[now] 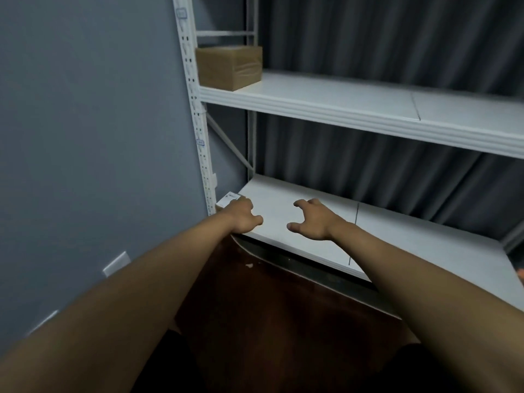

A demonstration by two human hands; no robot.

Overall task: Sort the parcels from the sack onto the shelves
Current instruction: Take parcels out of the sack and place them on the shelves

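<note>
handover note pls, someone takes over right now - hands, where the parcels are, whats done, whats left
Left hand: at the left front corner of the lower shelf, fingers curled over a flat white parcel with a printed label. How firm its grip is cannot be told; most of the parcel is hidden.
Right hand: hovering over the same shelf, fingers loosely spread, holding nothing.
Done: one taped brown cardboard box sits at the left end of the upper shelf.
Left: finish seating the white parcel, then fetch more. The sack is not in view, so how many remain is unknown.
</note>
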